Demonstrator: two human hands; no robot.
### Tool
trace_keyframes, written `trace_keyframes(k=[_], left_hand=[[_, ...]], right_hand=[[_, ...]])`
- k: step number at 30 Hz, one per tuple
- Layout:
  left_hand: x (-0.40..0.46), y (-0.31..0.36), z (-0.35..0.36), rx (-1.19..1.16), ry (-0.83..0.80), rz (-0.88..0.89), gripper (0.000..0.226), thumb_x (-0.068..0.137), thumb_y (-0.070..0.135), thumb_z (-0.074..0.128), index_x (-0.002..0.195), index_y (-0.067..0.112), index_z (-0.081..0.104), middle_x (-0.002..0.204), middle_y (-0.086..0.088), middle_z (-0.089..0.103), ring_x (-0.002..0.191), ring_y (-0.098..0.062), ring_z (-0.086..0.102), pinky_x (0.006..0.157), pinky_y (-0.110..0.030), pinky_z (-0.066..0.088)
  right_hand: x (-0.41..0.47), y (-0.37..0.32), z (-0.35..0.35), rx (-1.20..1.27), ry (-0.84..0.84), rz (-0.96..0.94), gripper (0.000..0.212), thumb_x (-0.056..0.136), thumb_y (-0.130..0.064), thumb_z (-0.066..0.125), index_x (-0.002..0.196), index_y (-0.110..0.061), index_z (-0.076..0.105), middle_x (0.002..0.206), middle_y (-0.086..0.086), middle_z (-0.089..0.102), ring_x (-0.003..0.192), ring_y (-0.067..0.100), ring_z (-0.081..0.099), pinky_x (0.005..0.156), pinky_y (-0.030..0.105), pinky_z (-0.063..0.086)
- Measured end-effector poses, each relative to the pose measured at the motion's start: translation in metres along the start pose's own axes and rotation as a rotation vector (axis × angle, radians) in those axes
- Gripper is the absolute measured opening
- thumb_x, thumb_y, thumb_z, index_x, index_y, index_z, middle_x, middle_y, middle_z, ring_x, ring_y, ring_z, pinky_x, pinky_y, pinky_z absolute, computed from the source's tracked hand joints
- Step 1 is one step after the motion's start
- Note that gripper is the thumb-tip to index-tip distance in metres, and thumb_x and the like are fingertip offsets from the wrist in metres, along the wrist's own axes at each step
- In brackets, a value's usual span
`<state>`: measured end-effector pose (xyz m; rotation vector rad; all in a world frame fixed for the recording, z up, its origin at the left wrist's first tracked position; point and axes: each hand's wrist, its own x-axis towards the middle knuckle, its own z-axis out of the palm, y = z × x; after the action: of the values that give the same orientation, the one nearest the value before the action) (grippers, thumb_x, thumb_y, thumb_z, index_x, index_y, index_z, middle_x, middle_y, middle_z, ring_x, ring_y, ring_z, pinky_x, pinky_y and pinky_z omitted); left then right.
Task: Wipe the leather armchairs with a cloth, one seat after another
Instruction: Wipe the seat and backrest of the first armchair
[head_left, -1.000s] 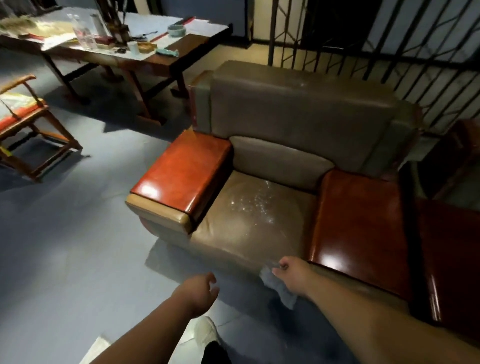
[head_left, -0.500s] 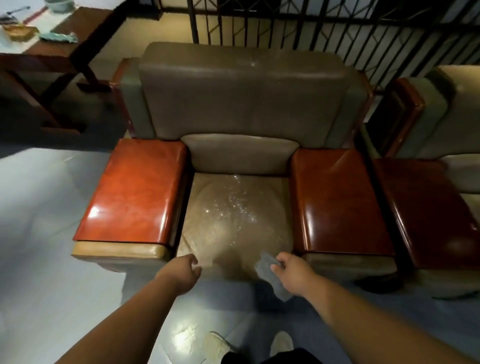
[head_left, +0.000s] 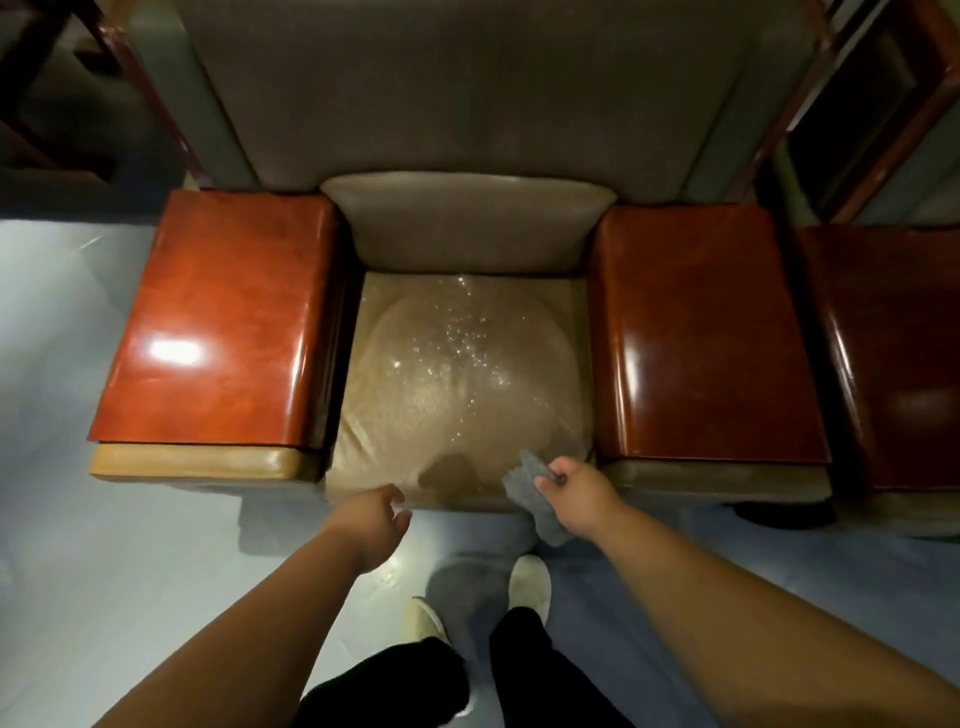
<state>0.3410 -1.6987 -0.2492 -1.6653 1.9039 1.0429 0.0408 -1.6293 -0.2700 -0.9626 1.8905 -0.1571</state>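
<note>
A brown leather armchair (head_left: 467, 130) fills the view straight ahead. Its tan seat cushion (head_left: 457, 395) carries a scatter of shiny droplets near the back. Glossy red-brown wooden armrests (head_left: 218, 322) flank the seat on both sides. My right hand (head_left: 574, 493) grips a grey cloth (head_left: 527, 483) at the seat's front right edge, part of the cloth hanging below the hand. My left hand (head_left: 371, 519) hovers at the seat's front edge, fingers loosely curled, holding nothing.
A second armchair's dark red armrest (head_left: 893, 353) stands right beside this one on the right. Pale glossy floor (head_left: 78, 519) lies to the left and under my shoes (head_left: 530, 584). Dark wooden furniture legs (head_left: 47, 104) show at the upper left.
I have stepped closer and now face the armchair squarely, looking down on the seat. Both hands have risen toward the seat's front edge; my right hand still holds the cloth.
</note>
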Motion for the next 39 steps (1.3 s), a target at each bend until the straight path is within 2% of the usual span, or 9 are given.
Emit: trace_keyframes(k=[5,9,12,15,17,22,25,35,39], left_hand=[[0.049,0.001,0.020,-0.035,0.012,-0.023,0.033,0.105,0.039,0.052,0.134,0.025,0.061,0.126,-0.004,0.069,0.104,-0.025,0.067,0.093,-0.035,0.056],[0.115,-0.007,0.030,0.012,0.043,0.028,0.044,0.105,0.037,0.055,0.146,0.020,0.055,0.140,-0.008,0.061,0.118,-0.029,0.063,0.098,-0.036,0.051],[0.166,-0.016,0.044,0.098,0.173,0.082,0.048,0.105,0.040,0.052,0.149,0.020,0.050,0.146,-0.008,0.054,0.121,-0.031,0.061,0.102,-0.041,0.049],[0.209,-0.034,0.066,0.288,0.403,0.095,0.059,0.102,0.051,0.049,0.150,0.018,0.047,0.151,-0.010,0.049,0.137,-0.033,0.049,0.118,-0.048,0.031],[0.233,-0.053,0.084,0.339,0.490,0.104,0.066,0.101,0.056,0.046,0.153,0.014,0.044,0.158,-0.013,0.043,0.146,-0.034,0.039,0.125,-0.051,0.019],[0.271,-0.084,0.114,0.241,0.607,0.156,0.074,0.097,0.058,0.042,0.155,0.013,0.038,0.162,-0.018,0.033,0.147,-0.039,0.033,0.124,-0.057,0.021],[0.277,-0.091,0.122,0.174,0.688,0.217,0.071,0.094,0.052,0.047,0.153,0.013,0.041,0.160,-0.018,0.034,0.147,-0.039,0.033,0.124,-0.056,0.023],[0.299,-0.110,0.139,0.075,0.872,0.400,0.065,0.089,0.042,0.049,0.145,0.009,0.056,0.155,-0.017,0.043,0.141,-0.042,0.041,0.119,-0.065,0.030],[0.305,-0.115,0.143,0.068,0.950,0.461,0.061,0.088,0.039,0.051,0.141,0.010,0.061,0.152,-0.015,0.048,0.137,-0.041,0.045,0.117,-0.065,0.033]], right_hand=[[0.044,0.005,-0.001,0.024,0.101,-0.039,0.025,0.102,-0.039,0.058,0.085,-0.020,0.058,0.074,0.000,0.060,0.074,0.021,0.060,0.069,0.038,0.047],[0.080,0.011,0.018,-0.043,0.380,-0.154,0.015,0.099,-0.037,0.060,0.092,-0.024,0.059,0.082,-0.002,0.060,0.074,0.020,0.058,0.064,0.037,0.047],[0.114,0.030,0.060,-0.207,0.455,-0.294,0.020,0.096,-0.034,0.066,0.108,-0.018,0.067,0.104,0.003,0.061,0.094,0.025,0.058,0.076,0.037,0.051],[0.138,0.057,0.118,-0.354,0.299,-0.234,0.038,0.099,-0.048,0.060,0.123,-0.019,0.067,0.135,0.006,0.053,0.125,0.028,0.049,0.101,0.041,0.047],[0.151,0.070,0.153,-0.327,0.393,-0.205,0.042,0.100,-0.050,0.055,0.125,-0.019,0.066,0.147,0.010,0.047,0.135,0.033,0.044,0.108,0.048,0.045],[0.185,0.061,0.200,-0.376,0.542,-0.137,0.066,0.101,-0.056,0.039,0.160,-0.026,0.032,0.167,0.019,0.018,0.155,0.041,0.013,0.125,0.061,0.016],[0.209,0.052,0.196,-0.401,0.563,-0.072,0.071,0.098,-0.063,0.030,0.164,-0.039,0.017,0.172,0.015,0.005,0.156,0.048,-0.001,0.123,0.068,-0.002],[0.238,0.125,0.116,-0.517,0.529,-0.021,0.076,0.094,-0.075,0.003,0.162,-0.044,-0.012,0.174,0.000,-0.010,0.158,0.035,-0.011,0.128,0.059,0.004],[0.235,0.103,0.140,-0.612,0.514,-0.059,0.087,0.087,-0.085,0.002,0.158,-0.042,-0.026,0.169,0.006,-0.028,0.155,0.039,-0.023,0.126,0.056,-0.008]])
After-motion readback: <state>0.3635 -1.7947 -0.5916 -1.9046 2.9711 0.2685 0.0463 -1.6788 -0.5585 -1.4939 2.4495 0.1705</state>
